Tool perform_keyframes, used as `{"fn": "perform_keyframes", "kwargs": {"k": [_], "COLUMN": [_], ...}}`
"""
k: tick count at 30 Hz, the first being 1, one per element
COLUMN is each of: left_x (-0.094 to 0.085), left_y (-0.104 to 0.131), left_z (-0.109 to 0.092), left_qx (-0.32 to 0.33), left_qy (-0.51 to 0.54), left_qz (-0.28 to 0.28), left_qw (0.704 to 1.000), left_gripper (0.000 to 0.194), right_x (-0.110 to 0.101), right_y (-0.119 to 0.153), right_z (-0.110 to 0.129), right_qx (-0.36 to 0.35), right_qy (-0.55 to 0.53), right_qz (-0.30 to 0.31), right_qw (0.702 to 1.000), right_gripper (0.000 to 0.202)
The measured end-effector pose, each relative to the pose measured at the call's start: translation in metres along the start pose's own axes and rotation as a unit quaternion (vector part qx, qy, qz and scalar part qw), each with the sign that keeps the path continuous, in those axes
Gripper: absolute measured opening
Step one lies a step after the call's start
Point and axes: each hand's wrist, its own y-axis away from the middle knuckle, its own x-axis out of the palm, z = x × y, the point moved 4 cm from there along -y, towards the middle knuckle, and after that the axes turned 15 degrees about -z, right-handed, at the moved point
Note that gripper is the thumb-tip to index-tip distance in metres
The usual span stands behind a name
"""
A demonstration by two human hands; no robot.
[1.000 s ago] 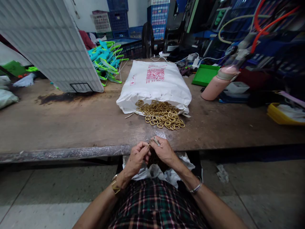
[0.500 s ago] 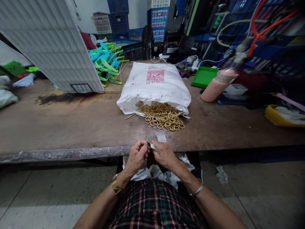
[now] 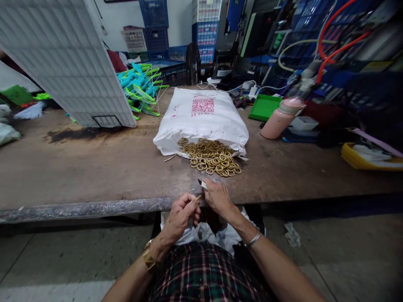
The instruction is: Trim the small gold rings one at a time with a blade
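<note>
Between the thumb and fingers of my left hand (image 3: 182,216) is a gold-coloured ring (image 3: 198,197), seen nearly edge-on. My right hand (image 3: 218,197) is closed around a small knife (image 3: 203,184) with a pale handle and a dark blade, which points up and left. The two hands are apart, at the table's front edge. Just beyond them a pile of gold-coloured rings (image 3: 217,161) spills from the mouth of a white woven sack (image 3: 201,115) with red print. Below my hands, white sheeting (image 3: 204,235) lies over my lap, with something dark in it.
A white ribbed panel (image 3: 75,63) stands tilted at the left of the table (image 3: 94,176), beside green and blue plastic pieces (image 3: 141,88). To the right are a pink bottle (image 3: 278,119), a green tray (image 3: 264,108) and a yellow container (image 3: 368,161).
My hands have moved apart. The knife has come away from my left fingers, toward the ring pile, and the ring in my left hand now shows. The view has shifted slightly.
</note>
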Motion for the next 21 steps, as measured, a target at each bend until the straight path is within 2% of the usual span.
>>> {"fn": "perform_keyframes", "kwargs": {"k": [5, 10, 16, 19, 21], "left_x": [-0.006, -0.014, -0.017, -0.018, -0.018], "left_y": [-0.009, -0.013, -0.017, -0.021, -0.022], "left_z": [0.006, 0.005, 0.007, 0.01, 0.01], "left_qx": [-0.045, -0.07, -0.126, -0.17, -0.177], "left_qy": [0.089, 0.151, 0.23, 0.264, 0.259], "left_qz": [-0.045, -0.075, -0.043, -0.059, -0.071], "left_qw": [0.994, 0.983, 0.964, 0.948, 0.947], "left_gripper": [0.03, 0.025, 0.019, 0.018, 0.022], "right_x": [0.003, 0.016, 0.022, 0.021, 0.019], "right_y": [-0.032, -0.056, -0.063, -0.061, -0.06], "right_z": [-0.007, -0.006, -0.004, -0.004, -0.004], "right_qx": [0.048, 0.074, 0.07, 0.06, 0.055], "right_qy": [0.011, 0.042, 0.065, 0.052, 0.048], "right_qz": [-0.077, -0.077, -0.061, -0.062, -0.071], "right_qw": [0.996, 0.993, 0.994, 0.995, 0.995], "right_gripper": [0.023, 0.026, 0.019, 0.019, 0.019]}}
